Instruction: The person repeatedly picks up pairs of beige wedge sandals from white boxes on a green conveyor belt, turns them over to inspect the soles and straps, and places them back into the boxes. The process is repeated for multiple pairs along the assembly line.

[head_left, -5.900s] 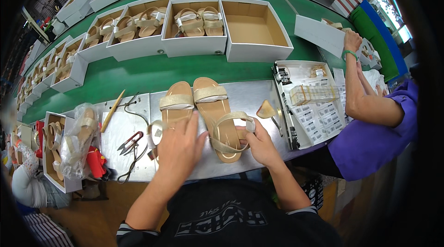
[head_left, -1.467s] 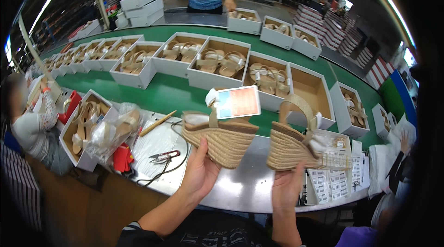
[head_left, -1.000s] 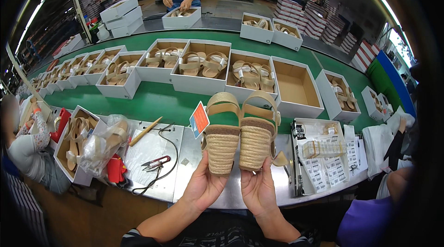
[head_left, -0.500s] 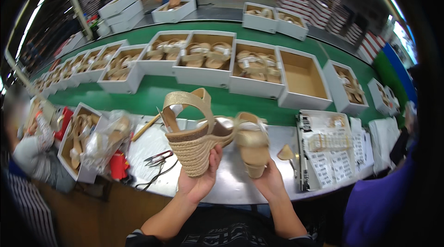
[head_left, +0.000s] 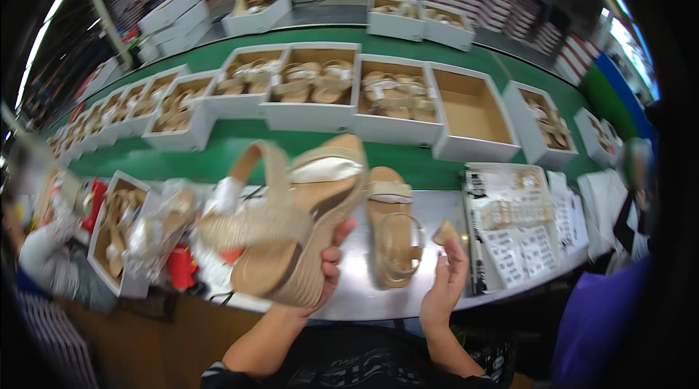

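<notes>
While the gold-strapped sandal (head_left: 291, 227) leaned left, the left hand (head_left: 328, 278) gripped it. The right hand (head_left: 444, 287) hovered half-open beside a tan wedge (head_left: 443, 232).

No wording reads clearly: white label sheets (head_left: 535, 252) near the right end of the worktop (head_left: 357, 300) carry blurred black print; pale lettering blurs on the black shirt (head_left: 349, 356) at its near edge.

Strip light (head_left: 45, 27) upper left, glare on metal tabletop (head_left: 437, 207), motion-blurred held sandal (head_left: 291, 229), fisheye-bent edges, black corners
</notes>
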`<state>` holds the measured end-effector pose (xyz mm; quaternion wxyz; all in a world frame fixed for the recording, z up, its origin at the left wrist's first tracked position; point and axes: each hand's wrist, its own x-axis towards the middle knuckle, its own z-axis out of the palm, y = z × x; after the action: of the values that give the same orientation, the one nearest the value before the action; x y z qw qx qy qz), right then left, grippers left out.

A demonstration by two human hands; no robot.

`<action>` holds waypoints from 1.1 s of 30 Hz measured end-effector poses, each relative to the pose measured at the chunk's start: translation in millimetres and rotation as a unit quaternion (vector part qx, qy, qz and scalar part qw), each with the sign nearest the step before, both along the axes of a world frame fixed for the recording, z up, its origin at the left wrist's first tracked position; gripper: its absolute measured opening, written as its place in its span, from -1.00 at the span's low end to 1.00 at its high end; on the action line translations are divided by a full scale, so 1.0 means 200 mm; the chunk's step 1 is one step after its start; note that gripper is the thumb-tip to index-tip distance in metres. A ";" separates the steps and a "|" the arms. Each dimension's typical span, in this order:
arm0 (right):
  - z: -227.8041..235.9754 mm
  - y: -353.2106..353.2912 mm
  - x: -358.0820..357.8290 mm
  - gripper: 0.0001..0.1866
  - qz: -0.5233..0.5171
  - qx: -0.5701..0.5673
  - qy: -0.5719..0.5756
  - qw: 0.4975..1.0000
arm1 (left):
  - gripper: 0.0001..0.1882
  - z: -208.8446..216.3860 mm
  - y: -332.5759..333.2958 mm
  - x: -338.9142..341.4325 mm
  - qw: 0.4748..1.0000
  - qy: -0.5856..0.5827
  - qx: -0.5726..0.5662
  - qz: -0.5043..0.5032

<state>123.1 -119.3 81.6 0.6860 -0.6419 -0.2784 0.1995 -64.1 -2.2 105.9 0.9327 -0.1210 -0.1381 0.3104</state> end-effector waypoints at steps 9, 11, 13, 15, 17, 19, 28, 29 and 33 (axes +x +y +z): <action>0.32 0.04 0.15 -0.20 0.394 0.078 0.215 0.890 | -0.19 0.25 0.10 0.33 0.710 0.459 0.486 0.223; 0.26 0.03 0.31 -0.40 0.367 0.098 0.369 0.849 | -0.21 0.26 0.09 0.42 0.648 0.497 0.539 0.205; 0.32 0.12 0.46 -0.48 0.283 0.100 0.279 0.912 | -0.13 0.15 0.06 0.43 0.411 0.584 0.633 0.299; 0.37 0.26 0.70 -0.53 0.206 0.056 0.145 0.966 | -0.01 -0.01 -0.04 0.39 0.307 0.601 0.648 0.352; 0.39 0.48 0.96 -0.56 0.121 -0.029 0.016 0.992 | 0.15 -0.17 -0.18 0.34 0.238 0.636 0.644 0.352; 0.38 0.71 1.26 -0.56 0.020 -0.111 -0.157 0.981 | 0.25 -0.26 -0.27 0.36 0.224 0.661 0.633 0.335; 0.04 1.01 1.64 -0.51 -0.054 -0.199 -0.543 0.814 | 0.23 -0.42 -0.26 0.37 0.518 0.697 0.408 0.280; 0.12 0.99 1.40 -0.50 -0.013 -0.121 -0.573 0.810 | 0.24 -0.43 -0.20 0.32 0.624 0.666 0.305 0.274; 0.14 0.72 0.91 -0.13 0.289 0.042 -0.607 0.740 | 0.11 -0.10 0.14 0.22 0.713 0.601 0.233 0.277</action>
<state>304.6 24.3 109.1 0.3076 -0.4867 -0.8158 -0.0553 -20.9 26.4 85.0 0.6902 0.3558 0.3559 0.5200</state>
